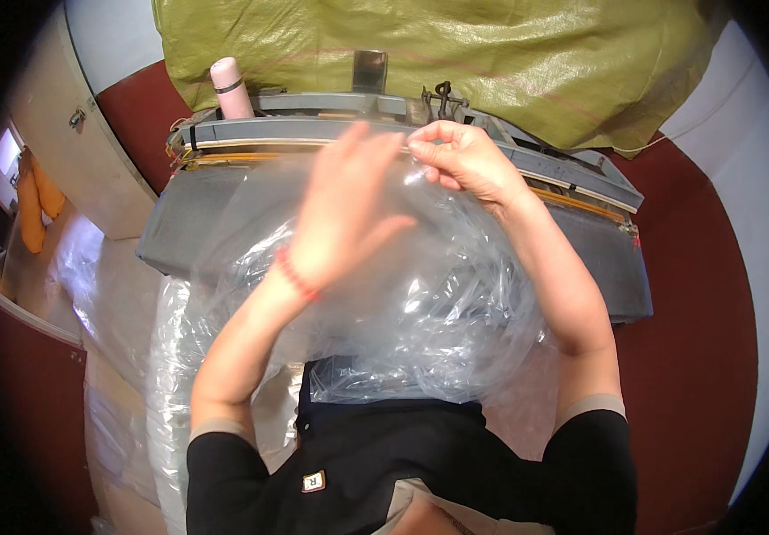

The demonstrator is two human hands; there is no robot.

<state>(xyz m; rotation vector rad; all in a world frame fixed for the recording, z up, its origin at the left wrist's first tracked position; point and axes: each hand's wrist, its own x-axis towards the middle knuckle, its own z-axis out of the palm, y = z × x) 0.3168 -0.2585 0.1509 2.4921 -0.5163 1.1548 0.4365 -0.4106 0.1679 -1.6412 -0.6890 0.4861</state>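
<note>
A heap of clear plastic film [456, 308] spreads over my lap and up against a grey padded ledge [581, 254]. My right hand [467, 160] pinches the film's upper edge between thumb and fingertips. Close beside it on the left is my left hand [342, 209], blurred by motion, its fingers stretched out and thumb apart, palm over the film. Whether it touches the film I cannot tell. Just beyond both hands runs a long grey metal bar [295, 132] with a pale strip along its front.
A pink bottle [230, 87] stands behind the bar at the left, and dark metal clamp-like parts [442, 100] sit near its middle. Yellow-green woven sheeting [491, 53] hangs behind. More clear plastic [170, 383] trails down at the left, near a door [90, 147].
</note>
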